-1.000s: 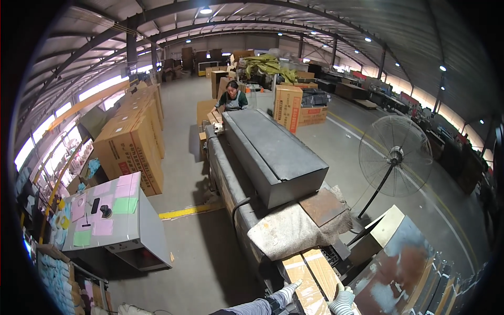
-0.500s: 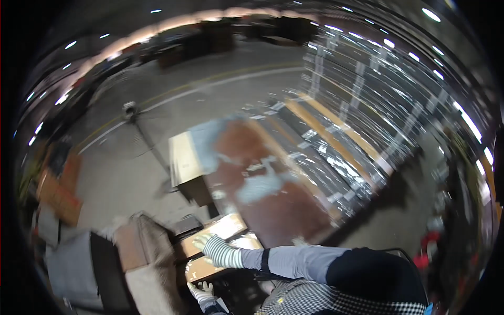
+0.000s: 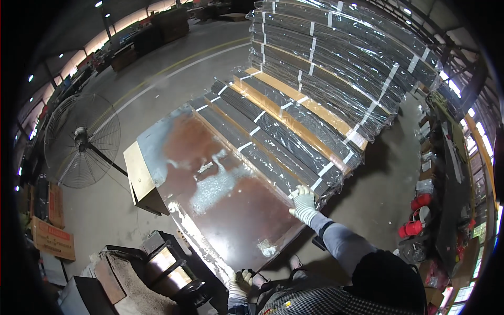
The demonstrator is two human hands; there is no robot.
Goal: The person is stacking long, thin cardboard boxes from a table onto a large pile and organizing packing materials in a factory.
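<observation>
Head view: both gloved hands at the worn counter (image 3: 236,223), right at the wrapped boards, left at the near corner.
Right hand (image 3: 304,204), fingers spread, is at the near end of the low row of wrapped dark boards (image 3: 257,134), by the counter edge; can't tell if its grip is closed on anything. Left hand (image 3: 240,283) is by the counter's near corner, partly in shadow, so its grip is hard to read; can't tell open or closed. Board row lies alongside the counter, tall wrapped stack (image 3: 325,58) behind it. Tan box (image 3: 164,260) lower left, beside the grey cloth (image 3: 137,289). Pedestal fan (image 3: 81,139) well left, past the cream cabinet (image 3: 139,170). Red items (image 3: 410,229) on the far right.
</observation>
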